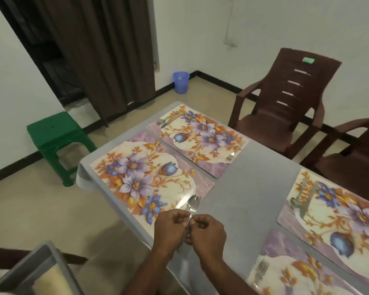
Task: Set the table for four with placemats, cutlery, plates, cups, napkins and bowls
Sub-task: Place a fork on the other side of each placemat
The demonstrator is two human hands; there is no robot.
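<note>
Four floral placemats lie on the grey table (249, 182). Over the near corner of the near-left placemat (145, 177), my left hand (170, 227) and my right hand (208, 233) meet, both gripping the handles of a small bundle of cutlery (192, 204): a spoon, a fork and a knife blade stick out above my fingers. The far-left placemat (200, 137) carries a knife and spoon (168, 119) at its far end and a fork (230, 156) at its near end. The far-right placemat (337, 218) has cutlery (303, 194); the near-right placemat (296, 273) has a fork (260, 270).
Two brown plastic chairs (285, 103) stand along the table's far side. A green stool (55, 141) sits on the floor to the left, a blue bin (181, 81) in the corner by a dark curtain. A grey tray edge (36, 269) shows at bottom left.
</note>
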